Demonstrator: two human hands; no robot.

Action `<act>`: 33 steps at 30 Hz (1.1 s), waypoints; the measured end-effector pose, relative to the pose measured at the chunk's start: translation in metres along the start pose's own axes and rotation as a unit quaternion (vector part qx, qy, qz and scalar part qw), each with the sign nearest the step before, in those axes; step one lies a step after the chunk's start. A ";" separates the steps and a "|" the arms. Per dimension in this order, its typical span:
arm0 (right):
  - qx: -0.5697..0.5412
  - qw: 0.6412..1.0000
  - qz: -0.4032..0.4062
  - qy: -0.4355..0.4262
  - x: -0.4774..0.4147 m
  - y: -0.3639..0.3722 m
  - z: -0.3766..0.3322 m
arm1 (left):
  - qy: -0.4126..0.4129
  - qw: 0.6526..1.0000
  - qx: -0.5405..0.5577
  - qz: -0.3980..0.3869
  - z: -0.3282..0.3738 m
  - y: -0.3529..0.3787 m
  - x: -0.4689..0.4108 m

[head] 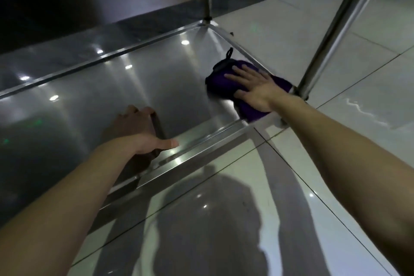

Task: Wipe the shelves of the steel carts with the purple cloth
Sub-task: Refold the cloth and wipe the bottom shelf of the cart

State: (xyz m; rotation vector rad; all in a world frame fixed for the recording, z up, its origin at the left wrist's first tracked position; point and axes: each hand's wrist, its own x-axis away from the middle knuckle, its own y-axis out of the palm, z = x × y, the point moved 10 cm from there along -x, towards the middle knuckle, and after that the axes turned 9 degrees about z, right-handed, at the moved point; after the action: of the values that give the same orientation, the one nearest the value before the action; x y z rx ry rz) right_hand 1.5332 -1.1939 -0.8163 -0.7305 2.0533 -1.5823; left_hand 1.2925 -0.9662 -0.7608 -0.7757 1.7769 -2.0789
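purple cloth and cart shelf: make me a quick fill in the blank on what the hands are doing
The right hand lies flat on the ____.
The cloth sits in a shelf corner beside an upright steel ____.
The left hand rests by the shelf's front rim and holds ____.
Missing words: cloth, post, nothing.

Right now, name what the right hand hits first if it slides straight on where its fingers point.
The right hand, flat on the purple cloth, has bare shelf ahead; the first stop looks like its raised far rim, though depth is unclear.
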 end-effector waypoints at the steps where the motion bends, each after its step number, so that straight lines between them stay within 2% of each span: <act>1: 0.013 1.000 0.013 0.023 -0.014 -0.003 0.011 | 0.001 1.000 -0.005 0.001 0.000 0.001 -0.002; 5: 0.017 0.996 0.052 0.072 -0.082 -0.007 0.012 | 0.009 1.000 -0.020 -0.005 -0.002 0.010 -0.010; 10: 0.010 0.999 0.012 0.049 -0.152 0.010 -0.067 | 0.026 0.999 -0.041 0.013 -0.006 0.012 -0.020; 13: 0.008 1.000 -0.005 -0.026 -0.141 0.026 -0.126 | 0.022 0.999 -0.043 0.014 -0.009 0.012 -0.019; 17: -0.022 0.994 -0.014 -0.104 -0.062 0.040 -0.160 | 0.010 0.999 -0.032 0.000 -0.008 0.011 -0.016; 21: -0.056 0.987 -0.031 -0.145 0.036 0.041 -0.142 | 0.007 0.999 -0.030 -0.020 -0.006 0.011 -0.011; 24: -0.075 0.987 -0.045 -0.133 0.056 0.024 -0.106 | 0.014 0.999 -0.029 -0.020 -0.003 0.010 -0.008; 27: -0.067 0.994 -0.034 -0.085 0.031 0.012 -0.063 | 0.018 0.999 -0.029 -0.019 -0.003 0.012 -0.006; 33: 0.008 0.999 0.046 0.024 -0.073 -0.008 0.008 | 0.021 1.000 0.000 0.017 -0.004 0.013 -0.010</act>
State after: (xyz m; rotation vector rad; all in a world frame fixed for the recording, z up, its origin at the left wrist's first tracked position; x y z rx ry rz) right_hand 1.5945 -1.1542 -0.8085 -0.5897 2.0761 -1.5775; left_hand 1.2972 -0.9601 -0.7763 -0.7023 1.7999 -2.0870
